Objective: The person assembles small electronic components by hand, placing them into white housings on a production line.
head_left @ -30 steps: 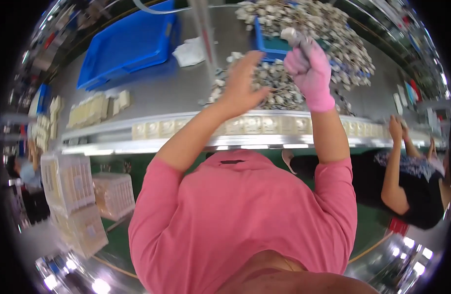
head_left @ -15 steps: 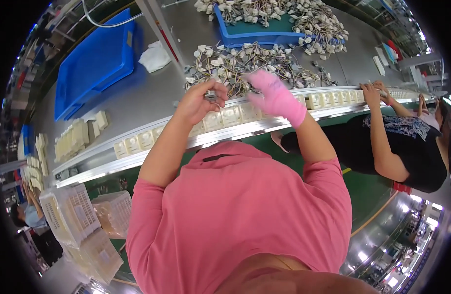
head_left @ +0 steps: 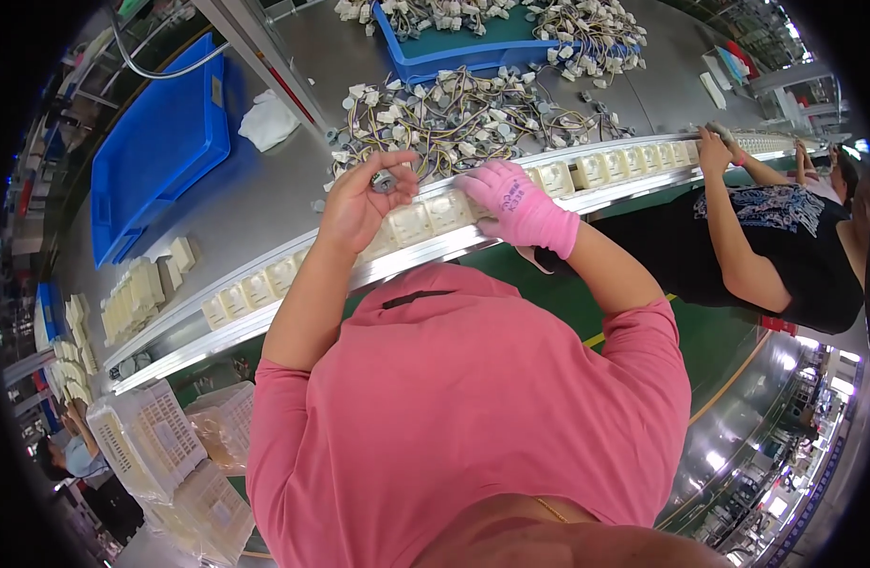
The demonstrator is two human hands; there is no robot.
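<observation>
Cream-white square plastic housings stand in a row along a metal rail track in front of me. My left hand, bare, hovers over this row with its fingers curled around a small grey round part. In a pink glove, my right hand spans one housing on the track, fingers on its far side and thumb on its near side. That housing is mostly hidden under the glove. Just beyond both hands lies a loose heap of wired connectors with white plugs and grey round ends.
A blue tray with more wired connectors sits at the back. At the left are another blue tray, a white cloth and stacked cream pieces. White baskets stand below. A co-worker's hands touch the track at right.
My right hand has come back from the heap's edge onto a housing in the row. My left hand stays above the track, with the grey part now plainer to see. The whole view has shifted slightly.
</observation>
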